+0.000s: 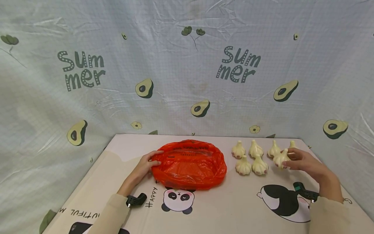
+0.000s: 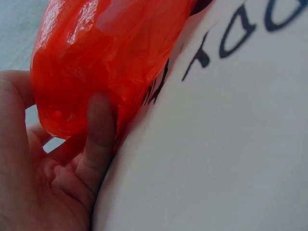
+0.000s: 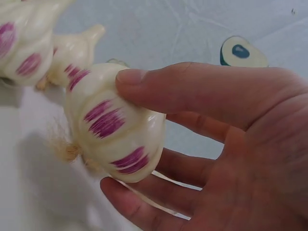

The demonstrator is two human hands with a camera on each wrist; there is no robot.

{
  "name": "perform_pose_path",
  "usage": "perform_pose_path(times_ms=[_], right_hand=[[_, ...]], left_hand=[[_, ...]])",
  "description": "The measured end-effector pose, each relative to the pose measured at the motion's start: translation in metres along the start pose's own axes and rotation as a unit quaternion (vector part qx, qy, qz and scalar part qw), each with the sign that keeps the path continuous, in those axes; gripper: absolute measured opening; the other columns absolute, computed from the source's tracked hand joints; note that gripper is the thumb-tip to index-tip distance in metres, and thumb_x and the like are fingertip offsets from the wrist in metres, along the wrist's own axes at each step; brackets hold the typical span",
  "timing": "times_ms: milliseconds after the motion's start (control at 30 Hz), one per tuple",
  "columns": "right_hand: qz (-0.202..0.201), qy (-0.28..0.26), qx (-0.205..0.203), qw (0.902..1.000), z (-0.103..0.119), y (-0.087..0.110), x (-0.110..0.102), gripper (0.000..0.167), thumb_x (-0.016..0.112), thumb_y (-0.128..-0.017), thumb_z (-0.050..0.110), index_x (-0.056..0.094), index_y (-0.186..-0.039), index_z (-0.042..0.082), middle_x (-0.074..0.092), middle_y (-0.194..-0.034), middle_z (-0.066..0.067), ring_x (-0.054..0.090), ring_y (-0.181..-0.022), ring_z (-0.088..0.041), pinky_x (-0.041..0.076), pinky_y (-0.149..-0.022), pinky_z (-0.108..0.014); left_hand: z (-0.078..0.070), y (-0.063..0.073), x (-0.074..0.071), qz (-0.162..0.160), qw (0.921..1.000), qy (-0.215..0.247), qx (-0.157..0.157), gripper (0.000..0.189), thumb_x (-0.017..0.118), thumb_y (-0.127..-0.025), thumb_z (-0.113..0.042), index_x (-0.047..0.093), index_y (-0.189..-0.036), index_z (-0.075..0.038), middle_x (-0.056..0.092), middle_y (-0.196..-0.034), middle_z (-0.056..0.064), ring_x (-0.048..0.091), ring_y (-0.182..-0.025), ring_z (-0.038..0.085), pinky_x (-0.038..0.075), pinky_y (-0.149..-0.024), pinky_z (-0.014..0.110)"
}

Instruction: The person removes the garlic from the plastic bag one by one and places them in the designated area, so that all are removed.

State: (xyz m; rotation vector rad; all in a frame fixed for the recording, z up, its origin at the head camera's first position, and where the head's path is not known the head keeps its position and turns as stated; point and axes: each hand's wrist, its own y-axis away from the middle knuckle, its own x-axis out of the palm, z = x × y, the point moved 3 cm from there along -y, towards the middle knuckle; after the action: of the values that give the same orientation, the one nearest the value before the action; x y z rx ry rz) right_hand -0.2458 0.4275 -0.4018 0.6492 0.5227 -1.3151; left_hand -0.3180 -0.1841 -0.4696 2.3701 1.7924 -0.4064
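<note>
A red plastic bag (image 1: pixel 190 169) lies spread on the table with its mouth facing up. My left hand (image 1: pixel 147 162) grips the bag's left rim, the thumb and fingers on either side of the thin plastic, as the left wrist view also shows. At the right of the table my right hand (image 1: pixel 304 162) holds a garlic bulb (image 3: pixel 113 122) between thumb and fingers, a little above the surface. Purple streaks mark its white skin. Several more garlic bulbs (image 1: pixel 243 165) stand in two rows to the left of and behind that hand.
The pale table (image 1: pixel 228 208) carries printed pandas and lettering. Behind it and at both sides hangs a curtain (image 1: pixel 175 65) printed with avocados. A dark wrist camera (image 1: pixel 136 199) sits on the left wrist, and another (image 1: pixel 305 192) on the right.
</note>
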Motion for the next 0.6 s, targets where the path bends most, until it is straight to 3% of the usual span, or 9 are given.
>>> perform_pose_path(times_ms=[133, 267, 433, 600], right_hand=[[0.023, -0.014, 0.003, 0.9996, -0.005, -0.002, 0.004, 0.063, 0.066, -0.098, 0.027, 0.036, -0.142, -0.008, 0.040, -0.145, -0.044, 0.061, -0.109, -0.017, 0.058, -0.083, -0.029], [0.032, -0.019, 0.010, 0.9992, -0.010, -0.004, 0.007, 0.068, 0.066, -0.098, 0.029, 0.034, -0.145, -0.010, 0.042, -0.144, -0.042, 0.061, -0.104, -0.011, 0.057, -0.082, -0.027], [0.032, -0.013, 0.014, 0.9993, -0.014, -0.008, 0.009, 0.073, 0.064, -0.098, 0.032, 0.032, -0.148, -0.011, 0.044, -0.144, -0.041, 0.061, -0.108, -0.015, 0.057, -0.083, -0.028], [0.028, -0.001, 0.022, 0.9994, -0.017, -0.010, 0.010, 0.077, 0.064, -0.098, 0.036, 0.030, -0.148, -0.012, 0.040, -0.147, -0.044, 0.062, -0.118, -0.033, 0.058, -0.088, -0.036]], left_hand=[[0.001, 0.000, 0.001, -0.003, 1.0000, 0.000, -0.008, 0.052, 0.055, -0.096, -0.009, 0.054, -0.148, -0.011, 0.044, -0.160, 0.018, 0.053, -0.135, 0.038, 0.049, -0.114, 0.048], [0.001, 0.000, 0.001, -0.003, 1.0000, 0.001, -0.008, 0.052, 0.055, -0.096, -0.009, 0.054, -0.148, -0.011, 0.044, -0.160, 0.018, 0.052, -0.136, 0.039, 0.048, -0.115, 0.051], [0.002, 0.000, 0.000, -0.002, 1.0000, 0.000, -0.008, 0.052, 0.055, -0.096, -0.010, 0.054, -0.148, -0.011, 0.043, -0.161, 0.018, 0.052, -0.137, 0.039, 0.047, -0.115, 0.051], [0.002, 0.000, 0.000, -0.002, 0.9999, 0.000, -0.010, 0.052, 0.055, -0.097, -0.010, 0.054, -0.148, -0.011, 0.043, -0.161, 0.018, 0.051, -0.137, 0.039, 0.047, -0.116, 0.051]])
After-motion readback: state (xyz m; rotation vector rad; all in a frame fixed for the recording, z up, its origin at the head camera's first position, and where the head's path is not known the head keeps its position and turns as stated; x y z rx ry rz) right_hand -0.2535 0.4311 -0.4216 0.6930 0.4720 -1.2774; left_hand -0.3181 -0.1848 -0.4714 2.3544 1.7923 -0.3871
